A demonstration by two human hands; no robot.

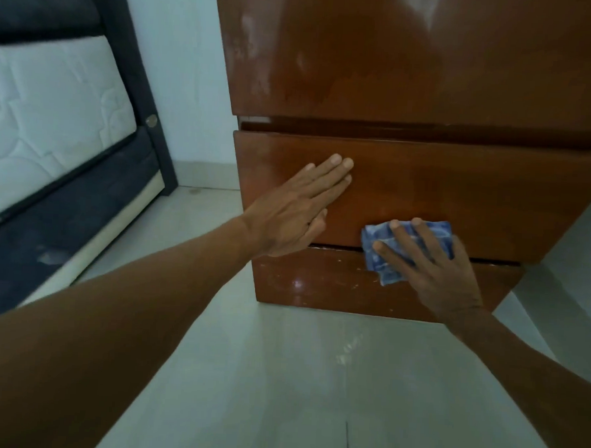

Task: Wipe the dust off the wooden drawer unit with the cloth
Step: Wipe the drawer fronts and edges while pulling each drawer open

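Observation:
The wooden drawer unit [432, 77] is reddish-brown and fills the upper right of the head view, with pale dusty streaks on its upper panel. My left hand [298, 210] lies flat, fingers together, against the left half of the middle drawer front [460, 191]. My right hand [435, 269] presses a folded blue patterned cloth [378, 259] on the gap between the middle drawer and the bottom drawer [318, 280]. Part of the cloth is hidden under my fingers.
A bed with a white quilted mattress [47, 108] and dark frame [137, 78] stands at the left. A pale wall [185, 81] lies between bed and unit. The light tiled floor [296, 378] stretches below my arms.

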